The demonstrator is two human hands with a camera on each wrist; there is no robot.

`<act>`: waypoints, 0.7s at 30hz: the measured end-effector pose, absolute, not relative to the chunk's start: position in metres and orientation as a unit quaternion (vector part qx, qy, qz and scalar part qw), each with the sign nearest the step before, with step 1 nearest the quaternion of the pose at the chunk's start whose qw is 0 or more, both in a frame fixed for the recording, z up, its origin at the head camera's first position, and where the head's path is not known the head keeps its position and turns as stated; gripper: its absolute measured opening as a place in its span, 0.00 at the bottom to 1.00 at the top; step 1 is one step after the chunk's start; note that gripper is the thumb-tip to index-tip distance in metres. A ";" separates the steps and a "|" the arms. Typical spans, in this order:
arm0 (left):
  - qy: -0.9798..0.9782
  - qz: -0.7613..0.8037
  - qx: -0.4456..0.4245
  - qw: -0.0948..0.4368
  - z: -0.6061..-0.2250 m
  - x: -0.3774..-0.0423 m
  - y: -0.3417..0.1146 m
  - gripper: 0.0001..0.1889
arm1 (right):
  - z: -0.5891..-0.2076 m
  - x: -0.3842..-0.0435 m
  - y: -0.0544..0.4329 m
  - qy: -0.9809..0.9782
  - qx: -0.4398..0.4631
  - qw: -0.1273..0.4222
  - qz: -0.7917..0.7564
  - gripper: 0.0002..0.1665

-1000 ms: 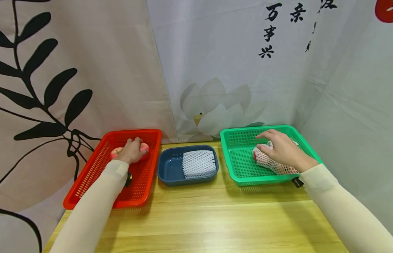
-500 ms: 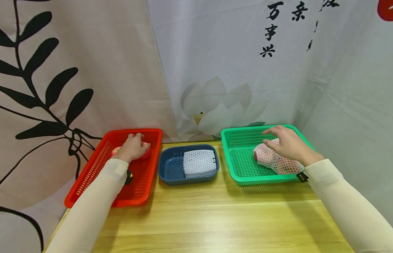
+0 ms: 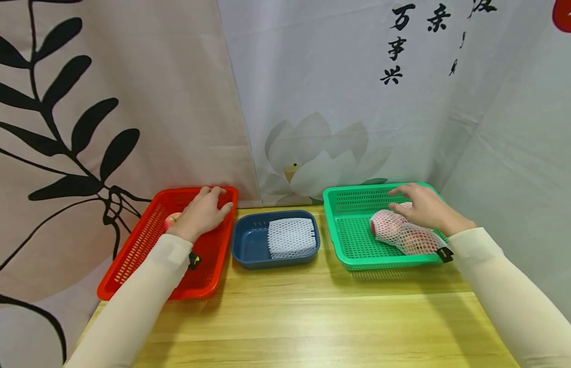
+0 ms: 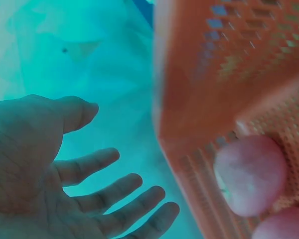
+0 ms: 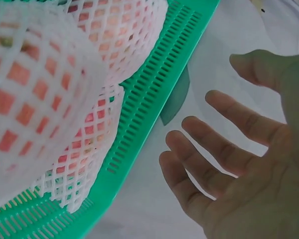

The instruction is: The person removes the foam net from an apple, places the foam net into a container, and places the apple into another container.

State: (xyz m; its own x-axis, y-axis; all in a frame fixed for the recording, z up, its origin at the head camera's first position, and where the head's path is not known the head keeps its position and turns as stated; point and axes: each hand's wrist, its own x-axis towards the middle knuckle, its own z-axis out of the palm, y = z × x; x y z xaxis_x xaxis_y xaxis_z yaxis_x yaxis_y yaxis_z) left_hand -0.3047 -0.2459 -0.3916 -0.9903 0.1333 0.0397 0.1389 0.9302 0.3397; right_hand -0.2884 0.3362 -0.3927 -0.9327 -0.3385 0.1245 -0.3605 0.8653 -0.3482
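My left hand (image 3: 199, 213) is raised over the red basket (image 3: 198, 294), fingers spread and holding nothing. One apple (image 3: 172, 220) shows beside that hand in the head view; in the left wrist view two apples, the nearer an apple (image 4: 250, 175), lie inside the basket, apart from the fingers. My right hand (image 3: 425, 207) hovers over the green basket (image 3: 372, 263) with its fingers apart and nothing in them. Below it lie pinkish-red fruits in white foam nets (image 3: 387, 225), partly hidden by the hand; the right wrist view shows netted fruit (image 5: 35, 94) close up.
Between the baskets stands a blue tray (image 3: 250, 245) with white foam nets (image 3: 292, 238) in its right half. The baskets and tray stand along the back of the wooden table (image 3: 313, 317), before a hanging cloth (image 3: 322, 102).
My left hand has lifted off the apples and moved right, toward the back of the red basket, its fingers spreading. My right hand has shifted slightly right above the netted fruits.
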 end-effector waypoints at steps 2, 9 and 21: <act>-0.982 -0.169 -0.078 0.016 -0.389 -0.299 -0.237 0.34 | -0.393 -0.290 0.338 -0.966 0.183 0.025 0.182 0.27; -0.979 -0.165 -0.111 0.034 -0.381 -0.279 -0.205 0.33 | -0.390 -0.297 0.342 -0.966 0.189 0.000 0.177 0.29; -0.957 -0.202 -0.202 0.055 -0.385 -0.244 -0.152 0.29 | -0.396 -0.308 0.354 -0.967 0.173 -0.070 0.173 0.32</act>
State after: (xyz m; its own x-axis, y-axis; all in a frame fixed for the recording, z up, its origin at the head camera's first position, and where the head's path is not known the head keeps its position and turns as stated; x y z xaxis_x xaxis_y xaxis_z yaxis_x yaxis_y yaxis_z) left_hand -0.2444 -0.1519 -0.3845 -0.9126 0.3640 0.1864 0.4083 0.8371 0.3642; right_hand -0.3082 0.3537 -0.3965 -0.9305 -0.3585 -0.0750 -0.3101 0.8801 -0.3594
